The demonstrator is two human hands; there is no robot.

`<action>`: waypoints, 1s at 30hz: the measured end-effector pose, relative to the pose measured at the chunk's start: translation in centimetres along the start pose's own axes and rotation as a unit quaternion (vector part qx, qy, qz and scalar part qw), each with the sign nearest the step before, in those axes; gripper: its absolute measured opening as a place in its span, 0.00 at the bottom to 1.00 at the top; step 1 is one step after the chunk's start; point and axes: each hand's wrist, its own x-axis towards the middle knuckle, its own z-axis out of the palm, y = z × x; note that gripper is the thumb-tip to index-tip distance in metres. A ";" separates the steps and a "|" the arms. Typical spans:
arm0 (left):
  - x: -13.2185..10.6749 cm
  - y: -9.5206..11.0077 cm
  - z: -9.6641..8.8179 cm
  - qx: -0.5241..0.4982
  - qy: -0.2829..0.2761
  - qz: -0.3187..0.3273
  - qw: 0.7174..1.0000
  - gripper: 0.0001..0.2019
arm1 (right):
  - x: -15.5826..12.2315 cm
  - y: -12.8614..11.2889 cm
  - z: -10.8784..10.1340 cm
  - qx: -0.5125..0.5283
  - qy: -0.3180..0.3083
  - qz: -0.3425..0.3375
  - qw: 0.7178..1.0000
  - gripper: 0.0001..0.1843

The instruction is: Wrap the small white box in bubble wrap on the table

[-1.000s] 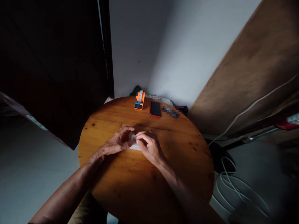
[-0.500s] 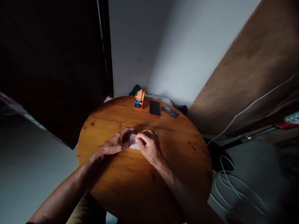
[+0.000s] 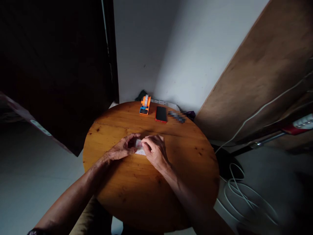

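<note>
A small whitish packet with faint reddish print (image 3: 138,144) is held between my two hands, low over the round wooden table (image 3: 127,182). My left hand (image 3: 123,146) curls round its left side, thumb and fingers gripping it. On its right edge, my right hand (image 3: 156,150) pinches with thumb and forefinger. Beneath the packet lies a white sheet or flap (image 3: 140,152); whether it is part of the packet I cannot tell. My fingers cover much of both.
At the table's far side stand an orange and blue tape dispenser (image 3: 145,105), a red-edged phone (image 3: 161,114) and a blurred-out dark object (image 3: 177,116). Papers (image 3: 165,103) lie behind them by the wall. A white cable (image 3: 241,191) coils on the floor at right.
The view has shifted slightly. Both hands keep their grip on the packet, and the right fingers have moved only a little at its edge.
</note>
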 end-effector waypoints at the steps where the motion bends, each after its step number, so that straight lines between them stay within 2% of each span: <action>1: 0.0 -0.1 0.0 -0.005 -0.002 -0.001 1.000 0.31 | 0.0 0.1 0.1 0.015 0.003 0.012 1.000 0.07; 7: 0.0 0.2 0.2 -0.010 -0.007 -0.006 1.000 0.30 | 0.1 0.6 0.4 0.080 0.008 0.081 0.993 0.08; 15: 0.1 0.5 0.3 -0.008 0.002 0.004 1.000 0.30 | 0.3 1.3 0.6 0.085 -0.013 0.074 0.994 0.14; 23: 0.1 0.3 0.0 0.016 0.005 0.001 1.000 0.30 | 0.3 0.6 0.7 0.071 -0.018 0.045 0.996 0.16; 26: 0.1 0.3 0.1 0.005 0.009 -0.007 1.000 0.31 | 0.3 0.8 -0.1 0.104 0.010 0.055 0.993 0.18; 30: -0.1 0.1 0.1 -0.006 0.008 -0.016 1.000 0.31 | 0.2 1.7 -1.5 0.135 0.064 0.109 0.983 0.14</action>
